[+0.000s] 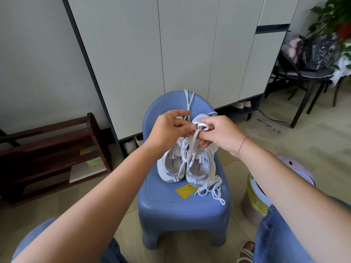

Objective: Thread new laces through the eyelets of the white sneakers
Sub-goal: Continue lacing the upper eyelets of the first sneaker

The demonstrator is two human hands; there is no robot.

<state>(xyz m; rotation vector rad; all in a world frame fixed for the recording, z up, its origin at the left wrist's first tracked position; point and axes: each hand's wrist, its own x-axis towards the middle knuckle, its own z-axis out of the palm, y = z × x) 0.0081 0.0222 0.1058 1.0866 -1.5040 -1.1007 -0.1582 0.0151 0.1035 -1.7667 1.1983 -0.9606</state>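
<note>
We hold the flat white lace point(195, 136) just above the white sneakers point(199, 168), which stand side by side on the blue plastic chair point(171, 204). Our left hand point(167, 128) pinches it, and our right hand point(220, 135) keeps a loop of it wound on one finger. We judge it best to free this loop and keep the lace untwisted before aiming at an eyelet. The insoles look shiny and silver. A second lace point(209, 186), thinner, lies curled beside one heel.

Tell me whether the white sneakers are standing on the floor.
No: both white sneakers sit on the seat of the blue chair, below the left hand and right hand pinching a lace.
</note>
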